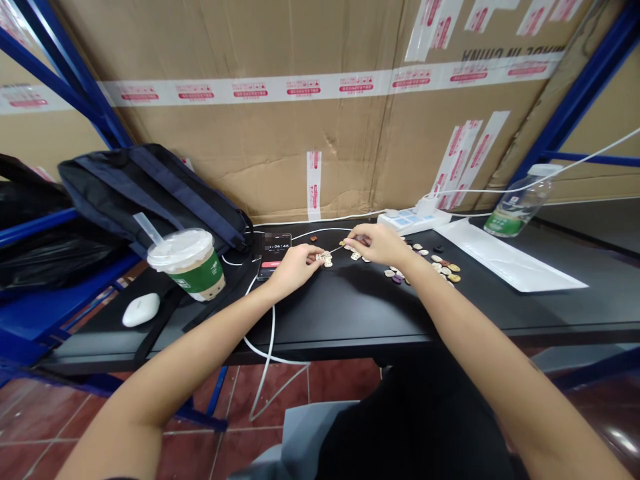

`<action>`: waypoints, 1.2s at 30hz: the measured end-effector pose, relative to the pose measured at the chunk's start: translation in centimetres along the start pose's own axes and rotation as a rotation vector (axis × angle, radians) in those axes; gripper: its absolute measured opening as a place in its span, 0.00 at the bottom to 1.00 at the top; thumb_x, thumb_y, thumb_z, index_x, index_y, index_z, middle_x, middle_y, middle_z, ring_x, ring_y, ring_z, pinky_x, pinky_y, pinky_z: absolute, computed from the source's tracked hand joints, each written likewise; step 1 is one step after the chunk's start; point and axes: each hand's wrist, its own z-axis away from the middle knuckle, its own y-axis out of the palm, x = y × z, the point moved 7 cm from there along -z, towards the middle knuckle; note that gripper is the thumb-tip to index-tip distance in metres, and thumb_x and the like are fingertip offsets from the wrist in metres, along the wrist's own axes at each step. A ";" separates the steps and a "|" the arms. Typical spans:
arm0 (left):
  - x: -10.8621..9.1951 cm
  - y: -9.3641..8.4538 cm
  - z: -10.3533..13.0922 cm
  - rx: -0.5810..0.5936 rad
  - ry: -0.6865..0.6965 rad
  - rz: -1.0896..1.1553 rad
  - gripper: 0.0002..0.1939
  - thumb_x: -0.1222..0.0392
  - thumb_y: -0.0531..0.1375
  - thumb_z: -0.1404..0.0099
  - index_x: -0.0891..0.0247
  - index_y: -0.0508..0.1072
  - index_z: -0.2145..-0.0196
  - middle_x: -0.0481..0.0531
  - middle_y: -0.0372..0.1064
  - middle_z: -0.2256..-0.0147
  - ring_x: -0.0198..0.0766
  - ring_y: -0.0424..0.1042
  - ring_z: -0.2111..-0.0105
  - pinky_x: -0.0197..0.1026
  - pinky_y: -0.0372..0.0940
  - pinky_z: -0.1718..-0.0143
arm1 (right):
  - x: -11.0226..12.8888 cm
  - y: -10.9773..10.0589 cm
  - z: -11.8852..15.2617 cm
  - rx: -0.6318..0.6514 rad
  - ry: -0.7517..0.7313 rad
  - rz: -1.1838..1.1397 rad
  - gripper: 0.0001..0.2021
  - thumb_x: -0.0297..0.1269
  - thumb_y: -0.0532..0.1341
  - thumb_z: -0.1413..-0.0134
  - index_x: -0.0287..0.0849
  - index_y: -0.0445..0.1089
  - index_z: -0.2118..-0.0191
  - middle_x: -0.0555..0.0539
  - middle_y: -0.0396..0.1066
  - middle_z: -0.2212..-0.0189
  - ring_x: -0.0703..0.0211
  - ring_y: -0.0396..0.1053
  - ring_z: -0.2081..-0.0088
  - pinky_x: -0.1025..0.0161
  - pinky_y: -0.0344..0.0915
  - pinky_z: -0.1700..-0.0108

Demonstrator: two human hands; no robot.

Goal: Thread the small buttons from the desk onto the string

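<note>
Near the middle of the black table, my left hand (299,265) has its thumb and fingers pinched on small cream button-like pieces (327,260). My right hand (377,243) is closed to its right, its fingertips pinching a thin cord (339,249) that runs toward the cream pieces. More pale pieces (355,255) lie under and beside my right fingertips, partly hidden. Right of my right wrist is a loose group of white, yellow, purple and brown pieces (445,269). One small reddish-brown piece (313,239) lies behind my left hand.
A phone (275,252) showing a timer, a lidded drink cup (193,267), a white earphone case (141,310) and a backpack (150,193) are on the left. Rightward are a power strip (417,219), a white packet (505,257) and a bottle (520,203). White cables cross the table.
</note>
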 end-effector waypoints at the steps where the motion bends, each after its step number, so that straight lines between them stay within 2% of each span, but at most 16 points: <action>1: 0.0 -0.1 0.0 -0.005 -0.003 0.007 0.09 0.67 0.64 0.36 0.66 0.80 0.57 0.56 0.79 0.56 0.40 0.79 0.61 0.42 0.75 0.54 | 0.0 0.1 0.0 0.008 0.006 0.002 0.14 0.46 0.58 0.38 0.44 0.77 0.65 0.49 0.72 0.73 0.62 0.63 0.74 0.64 0.56 0.68; 8: 0.2 -0.1 -0.1 0.019 -0.039 0.069 0.09 0.66 0.65 0.37 0.64 0.81 0.58 0.54 0.81 0.59 0.41 0.80 0.61 0.44 0.75 0.53 | 0.2 -0.2 0.0 -0.020 -0.007 -0.008 0.13 0.45 0.59 0.39 0.43 0.76 0.64 0.49 0.72 0.72 0.62 0.63 0.73 0.64 0.56 0.68; 13: 0.4 0.5 0.0 0.073 -0.054 0.113 0.09 0.62 0.66 0.36 0.62 0.82 0.57 0.53 0.80 0.56 0.42 0.80 0.59 0.44 0.74 0.51 | 0.1 -0.3 0.0 -0.014 0.029 0.052 0.14 0.45 0.58 0.40 0.43 0.76 0.67 0.49 0.71 0.74 0.62 0.62 0.74 0.64 0.54 0.68; 16: 0.2 0.4 0.0 0.055 -0.008 0.034 0.10 0.60 0.67 0.37 0.62 0.82 0.58 0.54 0.80 0.57 0.40 0.78 0.62 0.42 0.73 0.55 | 0.3 -0.5 0.1 -0.016 0.032 0.081 0.14 0.44 0.58 0.41 0.43 0.76 0.69 0.50 0.70 0.76 0.63 0.61 0.75 0.63 0.53 0.69; 20: -0.6 0.6 0.1 0.074 0.084 -0.093 0.08 0.62 0.67 0.39 0.61 0.83 0.60 0.52 0.78 0.64 0.36 0.74 0.68 0.39 0.69 0.62 | 0.4 -0.5 0.1 -0.003 0.041 0.116 0.13 0.43 0.58 0.44 0.43 0.76 0.72 0.51 0.68 0.79 0.63 0.60 0.77 0.63 0.51 0.71; 28: -1.1 0.9 0.3 0.163 0.141 -0.126 0.08 0.62 0.65 0.37 0.60 0.83 0.60 0.52 0.78 0.62 0.38 0.74 0.65 0.38 0.66 0.61 | 0.5 -0.2 0.2 0.013 0.035 0.138 0.11 0.42 0.59 0.46 0.44 0.76 0.72 0.50 0.70 0.79 0.61 0.63 0.76 0.62 0.51 0.70; 36: -0.9 0.9 0.3 0.125 0.135 -0.062 0.09 0.64 0.64 0.37 0.64 0.80 0.58 0.52 0.77 0.62 0.35 0.73 0.65 0.37 0.67 0.60 | 0.4 -0.4 0.3 -0.006 0.016 0.167 0.10 0.40 0.59 0.47 0.44 0.76 0.72 0.51 0.70 0.80 0.64 0.60 0.78 0.63 0.50 0.71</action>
